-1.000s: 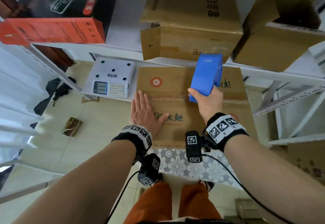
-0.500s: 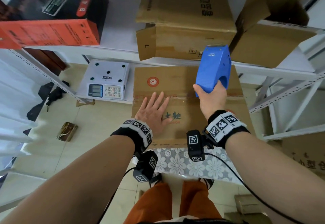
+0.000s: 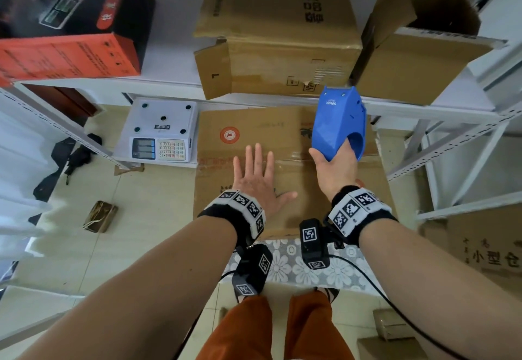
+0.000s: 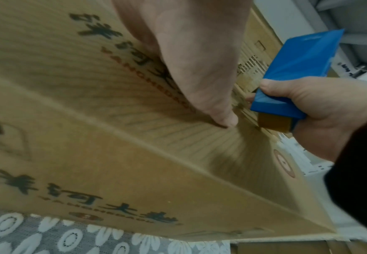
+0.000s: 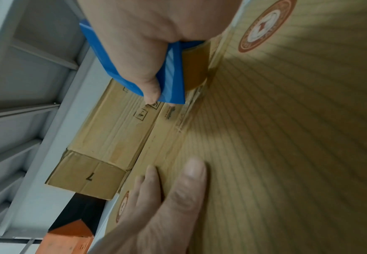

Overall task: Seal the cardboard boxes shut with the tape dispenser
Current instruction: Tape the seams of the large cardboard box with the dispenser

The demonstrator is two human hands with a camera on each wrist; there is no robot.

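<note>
The left hand (image 3: 255,181), fingers spread, presses the brown printed cardboard box (image 3: 296,207); the right hand (image 3: 334,171) grips the blue tape dispenser (image 3: 337,123), seemingly touching the seam.

We have lifted the blue tape dispenser (image 3: 339,125) toward the box's far right edge, and our left hand (image 3: 258,180) has spread its fingers.

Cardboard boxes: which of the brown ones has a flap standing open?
The brown cardboard box at the shelf's right end: its flap is raised, exposing a dark interior. The middle shelf box and the box under the left hand lie closed.
</note>
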